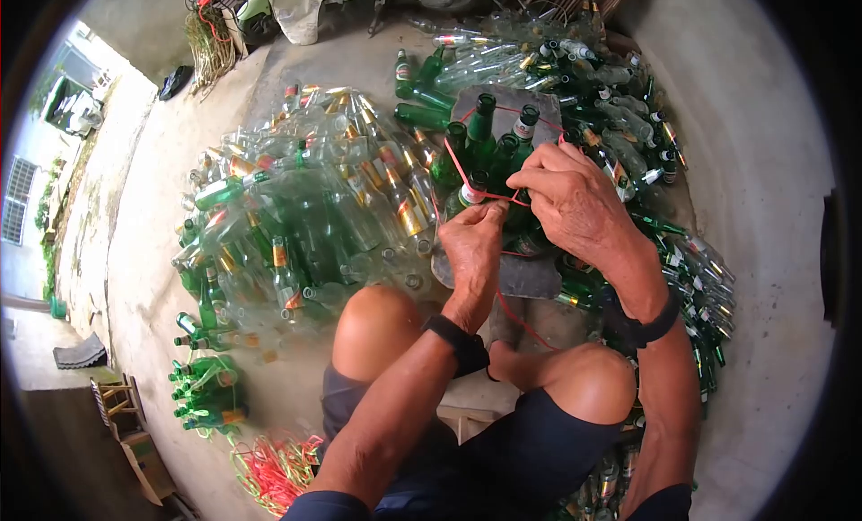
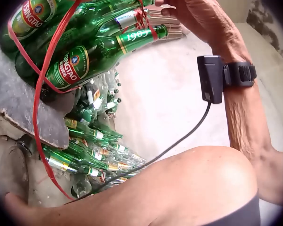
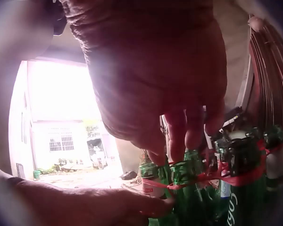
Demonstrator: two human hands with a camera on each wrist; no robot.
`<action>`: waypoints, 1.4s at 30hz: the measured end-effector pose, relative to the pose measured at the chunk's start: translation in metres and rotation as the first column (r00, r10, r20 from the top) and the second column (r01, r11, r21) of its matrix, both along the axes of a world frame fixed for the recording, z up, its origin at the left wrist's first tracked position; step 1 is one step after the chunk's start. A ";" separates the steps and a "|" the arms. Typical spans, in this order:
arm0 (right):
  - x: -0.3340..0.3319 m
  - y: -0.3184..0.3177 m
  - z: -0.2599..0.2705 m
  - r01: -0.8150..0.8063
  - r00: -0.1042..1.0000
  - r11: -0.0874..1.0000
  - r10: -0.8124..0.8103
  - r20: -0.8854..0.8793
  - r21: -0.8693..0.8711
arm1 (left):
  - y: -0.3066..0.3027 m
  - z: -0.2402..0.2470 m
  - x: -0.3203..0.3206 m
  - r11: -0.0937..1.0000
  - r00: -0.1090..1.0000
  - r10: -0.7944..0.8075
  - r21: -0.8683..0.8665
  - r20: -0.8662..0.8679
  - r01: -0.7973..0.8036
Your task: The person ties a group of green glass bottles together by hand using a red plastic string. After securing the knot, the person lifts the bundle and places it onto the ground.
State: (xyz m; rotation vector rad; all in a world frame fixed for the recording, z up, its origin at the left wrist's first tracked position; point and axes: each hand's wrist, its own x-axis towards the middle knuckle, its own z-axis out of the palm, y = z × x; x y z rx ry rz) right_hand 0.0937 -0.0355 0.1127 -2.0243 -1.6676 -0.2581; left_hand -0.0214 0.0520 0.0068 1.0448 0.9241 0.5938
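Observation:
Green bottles stand bunched upright on a grey stone slab, a red plastic strap running around their necks. My left hand pinches the strap at the near side of the bunch. Just right of it, my right hand has its fingers bent over the necks, pinching the strap. In the left wrist view a red strand crosses labelled bottles and hangs below the slab. The right wrist view has the right hand above the necks and the left hand beside them.
Clear and green bottles lie heaped on the left, with more bottles at the right and back. Tied green bottles and a tangle of red and green strap are at lower left. Bent knees flank the forearms.

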 end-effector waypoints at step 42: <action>0.044 0.051 0.039 -0.071 0.922 0.755 0.299 0.247 -0.652 | -0.007 0.004 0.004 0.995 0.995 0.095 -0.008 0.044 -0.095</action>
